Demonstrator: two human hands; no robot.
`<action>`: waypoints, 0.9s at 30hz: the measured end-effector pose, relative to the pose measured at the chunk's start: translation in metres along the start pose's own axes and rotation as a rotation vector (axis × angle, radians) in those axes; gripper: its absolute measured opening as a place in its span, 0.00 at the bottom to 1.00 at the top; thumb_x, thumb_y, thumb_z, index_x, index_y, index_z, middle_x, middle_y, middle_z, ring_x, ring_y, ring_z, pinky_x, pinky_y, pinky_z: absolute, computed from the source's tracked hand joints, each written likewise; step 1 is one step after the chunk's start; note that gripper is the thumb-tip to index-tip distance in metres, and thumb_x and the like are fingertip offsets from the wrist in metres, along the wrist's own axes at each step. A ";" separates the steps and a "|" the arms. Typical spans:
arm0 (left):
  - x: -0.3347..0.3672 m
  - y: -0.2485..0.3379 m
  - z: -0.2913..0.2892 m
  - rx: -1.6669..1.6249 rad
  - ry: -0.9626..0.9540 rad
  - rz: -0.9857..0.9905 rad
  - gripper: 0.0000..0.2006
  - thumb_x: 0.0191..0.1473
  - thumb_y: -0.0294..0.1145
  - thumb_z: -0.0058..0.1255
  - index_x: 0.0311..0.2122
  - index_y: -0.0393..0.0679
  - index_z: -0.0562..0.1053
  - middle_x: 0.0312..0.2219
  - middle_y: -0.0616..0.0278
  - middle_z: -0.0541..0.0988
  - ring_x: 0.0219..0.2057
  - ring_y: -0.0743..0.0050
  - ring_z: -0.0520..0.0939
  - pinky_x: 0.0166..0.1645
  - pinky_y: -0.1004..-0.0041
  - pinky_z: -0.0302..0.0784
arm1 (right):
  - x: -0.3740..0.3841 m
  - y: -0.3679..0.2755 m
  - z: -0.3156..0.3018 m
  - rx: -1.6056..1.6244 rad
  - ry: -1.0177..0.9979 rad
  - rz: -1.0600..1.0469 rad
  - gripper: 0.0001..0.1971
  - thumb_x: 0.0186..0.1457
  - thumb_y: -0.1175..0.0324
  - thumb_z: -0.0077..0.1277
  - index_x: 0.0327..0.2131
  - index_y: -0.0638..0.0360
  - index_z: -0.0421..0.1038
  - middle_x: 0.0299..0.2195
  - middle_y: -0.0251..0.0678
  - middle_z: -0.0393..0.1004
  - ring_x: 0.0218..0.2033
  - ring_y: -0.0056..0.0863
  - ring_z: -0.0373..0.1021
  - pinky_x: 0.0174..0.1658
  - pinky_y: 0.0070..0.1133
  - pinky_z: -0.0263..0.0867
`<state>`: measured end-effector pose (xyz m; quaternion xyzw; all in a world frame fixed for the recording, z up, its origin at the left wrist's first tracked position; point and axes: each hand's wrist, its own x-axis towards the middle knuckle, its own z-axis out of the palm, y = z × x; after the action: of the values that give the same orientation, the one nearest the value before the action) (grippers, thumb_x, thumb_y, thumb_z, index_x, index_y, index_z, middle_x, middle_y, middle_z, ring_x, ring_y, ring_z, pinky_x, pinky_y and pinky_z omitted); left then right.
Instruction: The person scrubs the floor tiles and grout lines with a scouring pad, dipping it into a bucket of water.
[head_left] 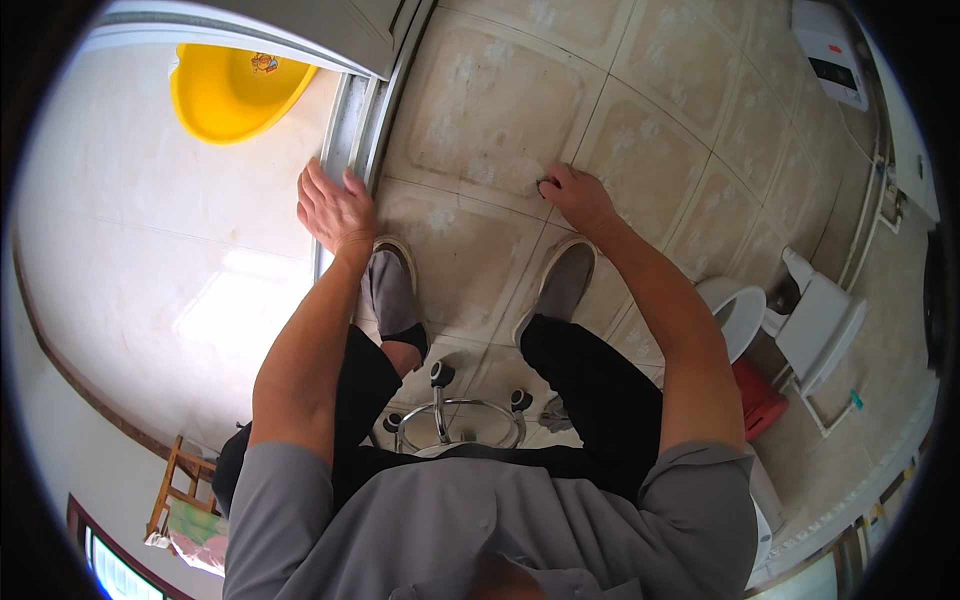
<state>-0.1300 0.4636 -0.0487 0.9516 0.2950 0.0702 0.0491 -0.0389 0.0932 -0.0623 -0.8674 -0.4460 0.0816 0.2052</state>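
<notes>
My left hand point(338, 208) is open, its fingers stretched out at the side of a metal sliding-door track point(346, 125). Whether the fingertips touch the track I cannot tell. Over the beige floor tiles point(480, 120), my right hand point(583, 200) is closed, with thumb and fingers pinched together. A small dark thing point(543, 187) shows at its fingertips, too small to name. Below the hands are my two grey shoes point(392, 290), set apart on the tiles.
A yellow basin point(235, 100) lies beyond the track on the pale floor. Under me is a wheeled chrome stool base point(440, 410). To the right are a white bowl-shaped fixture point(742, 315), a red container point(760, 400) and wall pipes point(862, 240). A grey door panel point(340, 30) stands at the top.
</notes>
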 end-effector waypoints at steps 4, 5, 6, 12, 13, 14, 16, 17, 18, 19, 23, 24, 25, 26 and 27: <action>0.001 0.006 0.002 -0.007 -0.034 -0.009 0.28 0.59 0.44 0.48 0.60 0.40 0.63 0.56 0.52 0.71 0.61 0.54 0.68 0.61 0.57 0.62 | -0.003 -0.031 0.028 0.070 -0.047 0.132 0.07 0.51 0.69 0.55 0.30 0.58 0.67 0.33 0.40 0.68 0.31 0.39 0.72 0.31 0.33 0.71; 0.002 0.004 0.002 -0.007 -0.033 -0.007 0.28 0.59 0.44 0.48 0.60 0.40 0.63 0.56 0.52 0.71 0.61 0.54 0.68 0.61 0.57 0.62 | 0.002 -0.035 0.029 0.072 -0.044 0.131 0.07 0.51 0.69 0.55 0.30 0.58 0.67 0.33 0.40 0.68 0.31 0.39 0.72 0.31 0.33 0.71; 0.003 0.002 0.001 -0.005 -0.030 -0.006 0.28 0.59 0.44 0.48 0.60 0.40 0.63 0.56 0.52 0.71 0.61 0.54 0.68 0.61 0.57 0.62 | 0.006 -0.037 0.028 0.073 -0.023 0.057 0.07 0.51 0.69 0.55 0.30 0.58 0.67 0.33 0.40 0.68 0.31 0.38 0.72 0.30 0.33 0.71; 0.002 0.002 0.000 -0.007 -0.028 -0.004 0.28 0.59 0.44 0.48 0.60 0.40 0.63 0.56 0.52 0.71 0.61 0.54 0.68 0.61 0.57 0.62 | -0.002 0.002 0.002 0.039 -0.038 0.021 0.06 0.52 0.71 0.54 0.33 0.58 0.68 0.32 0.41 0.66 0.30 0.39 0.71 0.29 0.32 0.70; 0.001 0.004 0.000 -0.012 -0.032 -0.012 0.28 0.59 0.44 0.48 0.60 0.40 0.63 0.56 0.52 0.71 0.61 0.54 0.68 0.61 0.57 0.62 | -0.005 -0.005 0.006 0.027 -0.013 0.087 0.06 0.52 0.72 0.54 0.33 0.57 0.68 0.32 0.41 0.65 0.30 0.39 0.71 0.29 0.31 0.70; 0.000 0.006 0.000 -0.017 -0.035 -0.017 0.28 0.59 0.44 0.48 0.60 0.39 0.63 0.56 0.51 0.71 0.61 0.54 0.68 0.61 0.56 0.61 | -0.008 -0.012 0.011 0.015 0.013 0.154 0.06 0.52 0.73 0.54 0.33 0.57 0.68 0.32 0.41 0.65 0.30 0.39 0.71 0.28 0.31 0.70; -0.001 0.003 0.000 -0.011 -0.008 -0.004 0.27 0.60 0.44 0.46 0.60 0.40 0.63 0.55 0.51 0.72 0.59 0.52 0.69 0.60 0.56 0.63 | 0.004 -0.034 0.025 0.010 0.000 0.131 0.05 0.52 0.73 0.54 0.33 0.56 0.68 0.32 0.41 0.65 0.30 0.39 0.71 0.28 0.31 0.70; 0.000 -0.002 -0.001 0.000 0.023 0.008 0.26 0.61 0.44 0.45 0.60 0.41 0.63 0.54 0.50 0.73 0.58 0.51 0.70 0.59 0.55 0.64 | 0.009 -0.042 0.030 0.010 -0.010 0.104 0.05 0.52 0.73 0.54 0.33 0.56 0.68 0.32 0.41 0.64 0.30 0.39 0.70 0.28 0.31 0.69; 0.001 0.004 0.001 -0.018 0.028 0.013 0.26 0.61 0.44 0.45 0.60 0.41 0.63 0.54 0.50 0.73 0.58 0.51 0.70 0.59 0.55 0.64 | 0.001 -0.032 0.033 -0.008 -0.007 0.110 0.05 0.52 0.73 0.54 0.33 0.56 0.68 0.32 0.41 0.64 0.30 0.39 0.70 0.28 0.31 0.69; 0.001 0.009 0.003 -0.031 0.026 0.022 0.26 0.61 0.44 0.45 0.60 0.41 0.63 0.54 0.50 0.73 0.58 0.51 0.70 0.59 0.54 0.64 | -0.006 -0.020 0.035 0.047 -0.056 0.223 0.05 0.52 0.74 0.53 0.33 0.55 0.69 0.32 0.41 0.65 0.31 0.39 0.71 0.28 0.32 0.70; 0.000 -0.005 0.000 -0.008 0.024 0.016 0.26 0.61 0.44 0.45 0.60 0.40 0.63 0.54 0.49 0.73 0.58 0.50 0.71 0.59 0.54 0.64 | -0.010 0.005 0.000 0.018 -0.119 0.192 0.06 0.51 0.74 0.52 0.34 0.54 0.69 0.33 0.40 0.65 0.32 0.40 0.71 0.30 0.33 0.70; -0.001 -0.004 0.000 -0.003 0.020 0.015 0.26 0.61 0.44 0.45 0.60 0.40 0.63 0.54 0.49 0.73 0.58 0.50 0.71 0.59 0.54 0.64 | -0.011 0.003 0.006 0.024 -0.122 0.191 0.06 0.51 0.74 0.52 0.34 0.54 0.69 0.33 0.40 0.65 0.32 0.40 0.71 0.30 0.33 0.70; -0.002 -0.003 0.000 -0.009 0.001 0.005 0.27 0.60 0.44 0.47 0.60 0.40 0.63 0.54 0.51 0.72 0.59 0.52 0.70 0.60 0.55 0.63 | -0.011 -0.002 0.010 0.019 -0.100 0.191 0.07 0.50 0.74 0.52 0.34 0.54 0.69 0.33 0.39 0.66 0.32 0.40 0.72 0.30 0.34 0.71; 0.001 0.003 0.003 -0.025 -0.010 -0.001 0.28 0.58 0.44 0.48 0.60 0.40 0.63 0.55 0.52 0.72 0.60 0.54 0.68 0.61 0.56 0.62 | -0.010 -0.001 0.012 0.002 -0.073 0.192 0.08 0.49 0.74 0.52 0.34 0.53 0.69 0.34 0.38 0.66 0.32 0.40 0.72 0.30 0.34 0.71; 0.000 0.003 0.003 -0.021 -0.012 -0.002 0.28 0.58 0.44 0.48 0.60 0.40 0.63 0.55 0.52 0.72 0.60 0.54 0.68 0.61 0.56 0.62 | -0.001 -0.011 0.018 0.010 -0.070 0.191 0.08 0.49 0.74 0.52 0.34 0.53 0.69 0.34 0.38 0.66 0.32 0.40 0.72 0.30 0.34 0.71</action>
<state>-0.1277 0.4612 -0.0510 0.9511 0.2951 0.0675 0.0611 -0.0538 0.1035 -0.0739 -0.9015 -0.3678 0.1333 0.1850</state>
